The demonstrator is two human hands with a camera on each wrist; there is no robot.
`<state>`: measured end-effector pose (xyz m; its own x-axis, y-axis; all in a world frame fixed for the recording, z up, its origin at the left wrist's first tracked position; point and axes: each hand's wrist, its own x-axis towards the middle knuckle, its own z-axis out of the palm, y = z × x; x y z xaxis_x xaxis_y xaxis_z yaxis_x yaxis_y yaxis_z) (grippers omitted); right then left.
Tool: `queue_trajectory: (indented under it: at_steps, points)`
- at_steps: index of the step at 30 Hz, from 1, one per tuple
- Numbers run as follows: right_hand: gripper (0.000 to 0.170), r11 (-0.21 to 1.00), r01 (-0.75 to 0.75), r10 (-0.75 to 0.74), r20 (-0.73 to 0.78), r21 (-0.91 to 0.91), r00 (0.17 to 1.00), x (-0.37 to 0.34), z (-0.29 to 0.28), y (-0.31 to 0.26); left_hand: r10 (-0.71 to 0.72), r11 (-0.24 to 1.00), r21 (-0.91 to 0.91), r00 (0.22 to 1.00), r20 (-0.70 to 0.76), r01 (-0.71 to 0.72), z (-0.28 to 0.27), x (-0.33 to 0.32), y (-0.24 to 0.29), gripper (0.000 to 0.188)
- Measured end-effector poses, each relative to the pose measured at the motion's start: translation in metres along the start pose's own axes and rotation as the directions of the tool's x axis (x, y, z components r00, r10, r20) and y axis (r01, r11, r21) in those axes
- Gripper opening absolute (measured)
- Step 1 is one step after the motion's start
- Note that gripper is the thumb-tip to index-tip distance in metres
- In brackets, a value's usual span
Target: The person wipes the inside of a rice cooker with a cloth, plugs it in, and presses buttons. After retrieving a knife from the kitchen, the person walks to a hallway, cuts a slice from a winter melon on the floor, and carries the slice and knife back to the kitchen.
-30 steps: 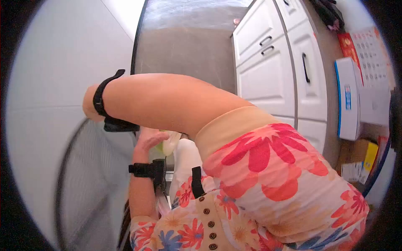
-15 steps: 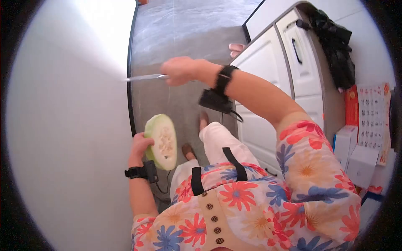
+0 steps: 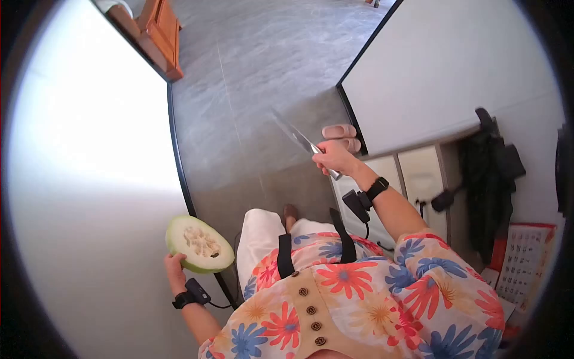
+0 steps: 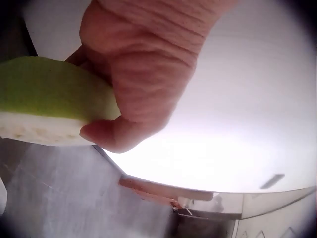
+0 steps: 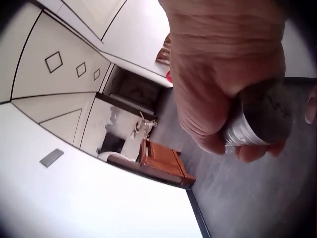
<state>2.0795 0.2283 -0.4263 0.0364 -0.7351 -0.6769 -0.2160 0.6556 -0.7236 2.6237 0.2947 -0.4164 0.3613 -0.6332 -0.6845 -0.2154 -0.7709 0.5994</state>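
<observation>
In the head view my left hand [image 3: 174,272] grips the lower left edge of a cut piece of winter melon [image 3: 209,239]. It has a pale green rind and white flesh, and its seedy cut face is turned up. The left wrist view has the thumb of the left hand [image 4: 143,74] at the cut edge of the winter melon [image 4: 54,89], the other fingers mostly hidden behind the rind. My right hand [image 3: 336,158] holds a knife [image 3: 308,143] by its silver handle, the blade pointing forward and left. From the right wrist, the fingers wrap round the metal handle [image 5: 262,116].
Left of me stands a white wall panel [image 3: 107,179] with a dark edge. A white cabinet [image 3: 382,173] is at my right, with a black bag [image 3: 490,185] and a calendar [image 3: 526,263] nearby. Pink slippers [image 3: 341,134] lie on the grey floor; a wooden cabinet [image 3: 161,39] stands further ahead.
The right arm has swung from across the body out to the right, carrying the knife. My left hand has moved left and lower with the winter melon. The view has turned towards the open floor.
</observation>
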Motion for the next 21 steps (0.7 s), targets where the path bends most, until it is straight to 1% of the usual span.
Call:
queue_trajectory:
  at_steps: [1, 2, 3, 4, 5, 6, 7, 9, 10, 11, 13, 14, 15, 16, 19, 21]
  points:
    - [0.009, 0.984, -0.082, 0.081, 0.012, 0.16, 0.997, -0.002, -0.005, 0.002, 0.004, 1.0, 0.007, 1.0, -0.002, -0.004, -0.001, -0.001, -0.001, 0.026]
    - [0.009, 0.976, -0.088, 0.1, -0.047, 0.199, 0.994, -0.012, -0.012, -0.001, 0.01, 0.997, -0.081, 0.999, 0.051, -0.006, 0.004, 0.014, -0.002, 0.026]
    - [0.009, 0.977, -0.082, 0.095, -0.056, 0.199, 0.994, -0.016, -0.019, -0.003, -0.005, 0.987, -0.16, 0.997, 0.076, 0.017, 0.007, 0.016, -0.001, 0.026]
    - [0.009, 0.968, -0.073, 0.092, -0.071, 0.24, 0.993, -0.02, -0.023, -0.004, -0.004, 0.988, -0.157, 0.998, 0.07, 0.015, 0.007, 0.012, 0.0, 0.026]
    - [0.011, 0.958, -0.061, 0.091, -0.092, 0.28, 0.992, -0.022, -0.029, -0.003, -0.013, 0.98, -0.196, 0.998, 0.064, 0.025, 0.011, 0.013, 0.0, 0.025]
    - [0.011, 0.961, -0.045, 0.074, -0.099, 0.274, 0.992, -0.027, -0.033, -0.001, -0.025, 0.972, -0.233, 0.998, 0.056, 0.038, 0.011, 0.007, 0.001, 0.024]
    - [0.011, 0.958, -0.047, 0.077, -0.095, 0.283, 0.992, -0.033, -0.035, 0.008, -0.026, 0.974, -0.224, 0.998, 0.053, 0.037, 0.004, -0.003, 0.0, 0.024]
    - [0.011, 0.94, -0.056, 0.078, -0.054, 0.336, 0.995, -0.046, -0.049, 0.015, 0.01, 0.99, -0.143, 0.998, 0.06, -0.001, 0.005, -0.004, 0.012, 0.024]
    - [0.011, 0.95, -0.061, 0.092, -0.087, 0.306, 0.992, -0.101, -0.031, -0.009, -0.02, 0.997, -0.079, 0.999, 0.044, 0.023, -0.036, -0.041, 0.018, 0.025]
    - [0.011, 0.953, -0.047, 0.08, -0.099, 0.299, 0.992, -0.106, -0.04, -0.009, -0.007, 0.996, -0.09, 0.999, 0.05, 0.012, -0.026, -0.035, 0.024, 0.025]
    - [0.011, 0.954, -0.093, 0.15, -0.188, 0.284, 0.971, -0.129, -0.054, 0.001, 0.072, 0.989, 0.123, 0.99, 0.118, -0.087, -0.01, -0.023, 0.048, 0.025]
    - [0.01, 0.948, -0.069, 0.145, -0.226, 0.311, 0.963, -0.147, -0.058, 0.006, 0.041, 0.99, 0.129, 0.994, 0.104, -0.054, 0.003, -0.021, 0.059, 0.025]
    - [0.01, 0.942, -0.065, 0.153, -0.248, 0.328, 0.957, -0.162, -0.065, 0.016, 0.051, 0.987, 0.144, 0.991, 0.126, -0.07, 0.012, -0.023, 0.07, 0.025]
    - [0.01, 0.957, -0.052, 0.129, -0.257, 0.284, 0.958, -0.17, -0.097, 0.011, 0.073, 0.993, 0.079, 0.989, 0.127, -0.083, 0.037, -0.034, 0.073, 0.025]
    - [0.011, 0.963, -0.043, 0.133, -0.331, 0.266, 0.934, -0.243, -0.114, 0.028, 0.119, 0.989, 0.058, 0.972, 0.202, -0.134, 0.053, -0.058, 0.081, 0.029]
    - [0.011, 0.972, -0.074, 0.156, -0.373, 0.224, 0.915, -0.259, -0.121, 0.012, 0.193, 0.981, -0.041, 0.951, 0.243, -0.189, 0.059, -0.059, 0.107, 0.032]
